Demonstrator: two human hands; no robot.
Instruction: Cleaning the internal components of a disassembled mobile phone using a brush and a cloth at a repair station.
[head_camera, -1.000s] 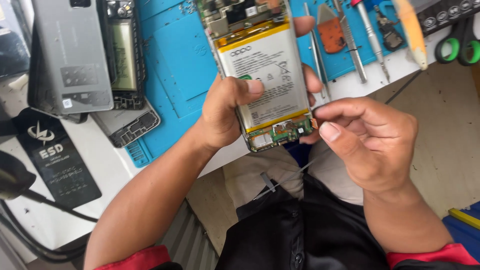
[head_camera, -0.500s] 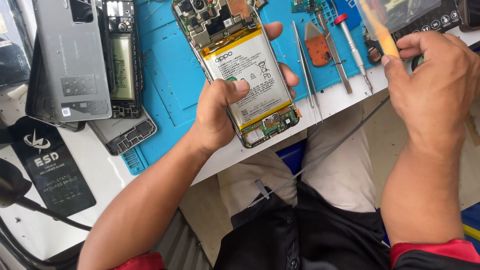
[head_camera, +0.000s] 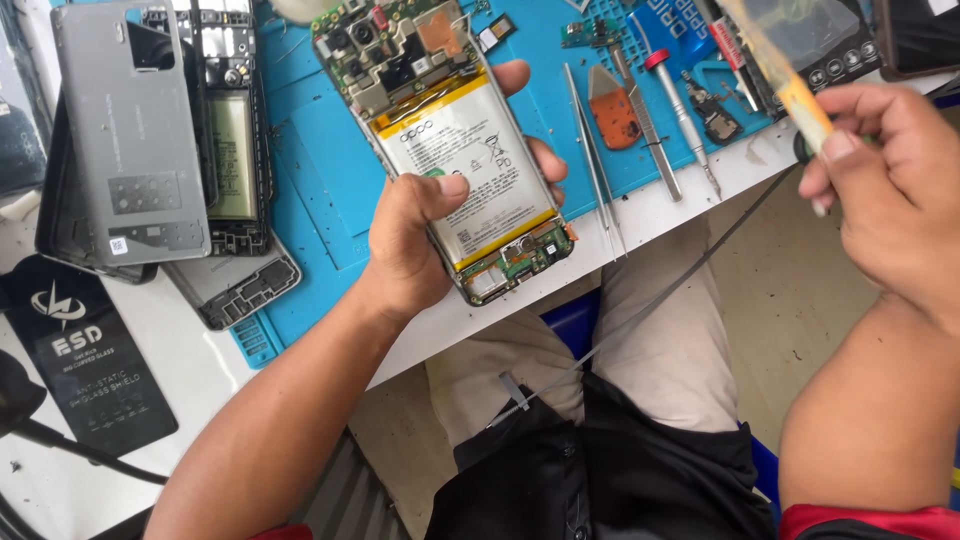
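Observation:
My left hand (head_camera: 415, 245) grips an opened phone (head_camera: 445, 150) with its back removed, showing a white battery and green circuit boards. The thumb rests on the battery and the fingers wrap around the right side. The phone is held over the front edge of a blue work mat (head_camera: 330, 150). My right hand (head_camera: 885, 195) is raised at the right, away from the phone, pinching a thin yellow-orange tool (head_camera: 785, 75) that points up and to the left.
Tweezers (head_camera: 595, 160), an orange pry pick (head_camera: 612, 115) and a red-capped screwdriver (head_camera: 682, 125) lie on the mat. A grey back cover (head_camera: 130, 135) and another opened phone (head_camera: 235, 150) sit at left. A black pouch (head_camera: 85, 360) lies at the left of the white table.
My right hand left the phone's lower end, went right to the tools and now holds the yellow-orange tool raised. My left hand lifted the phone slightly farther over the mat.

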